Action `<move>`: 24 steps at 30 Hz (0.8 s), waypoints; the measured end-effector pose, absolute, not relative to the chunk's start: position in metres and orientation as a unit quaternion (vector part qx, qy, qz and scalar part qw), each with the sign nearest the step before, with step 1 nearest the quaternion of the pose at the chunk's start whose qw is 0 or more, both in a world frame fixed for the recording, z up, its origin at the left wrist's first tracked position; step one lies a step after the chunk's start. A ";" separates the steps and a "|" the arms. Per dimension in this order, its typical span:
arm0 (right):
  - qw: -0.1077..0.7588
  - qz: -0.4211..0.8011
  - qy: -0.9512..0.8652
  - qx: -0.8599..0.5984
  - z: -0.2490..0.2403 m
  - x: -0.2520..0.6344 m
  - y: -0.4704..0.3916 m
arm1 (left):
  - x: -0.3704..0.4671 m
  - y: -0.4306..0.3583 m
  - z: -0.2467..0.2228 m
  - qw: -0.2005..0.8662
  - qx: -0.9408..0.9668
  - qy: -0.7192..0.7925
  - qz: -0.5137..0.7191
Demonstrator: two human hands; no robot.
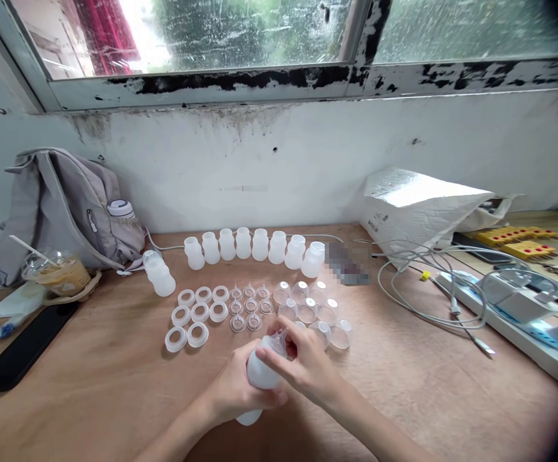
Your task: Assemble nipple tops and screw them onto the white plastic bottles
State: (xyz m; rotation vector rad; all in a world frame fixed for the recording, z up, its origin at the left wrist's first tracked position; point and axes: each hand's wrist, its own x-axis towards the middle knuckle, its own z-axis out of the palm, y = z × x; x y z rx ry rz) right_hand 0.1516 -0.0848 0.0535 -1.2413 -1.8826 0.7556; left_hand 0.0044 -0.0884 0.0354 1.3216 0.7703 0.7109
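Cloudy white plastic makes the round bottle point(263, 373) that we hold above the brown wooden table point(129, 359). Our left hand point(236, 386) is curled around its side. Our right hand point(310, 360) is half closed at its top, with the thumb and fingers bent around a clear, pointed plastic tip point(279, 341); we cannot tell how tightly they pinch it. Just past the bottle and to its right, we see clear, cup-shaped plastic caps point(307, 311). Just past it, small clear, pointed teats point(251, 307) sit in rows, and whitish plastic rings point(197, 344) lie to its left. Farther behind it, eight cloudy white bottles point(260, 245) stand in a curved line. Well off to its left is a grey cloth backpack point(65, 212). Well off to its right is a long white power strip point(510, 328).
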 end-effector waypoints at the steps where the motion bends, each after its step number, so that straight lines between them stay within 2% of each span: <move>1: 0.371 0.295 -0.735 -0.485 0.053 0.150 -0.086 | 0.005 -0.090 0.035 0.662 0.587 0.346 0.313; 8: 0.398 0.305 -0.735 -0.456 0.056 0.146 -0.092 | 0.008 -0.096 0.040 0.683 0.593 0.324 0.277; 24: 0.400 0.346 -0.742 -0.411 0.049 0.145 -0.101 | -0.010 -0.092 0.044 0.747 0.585 0.286 0.135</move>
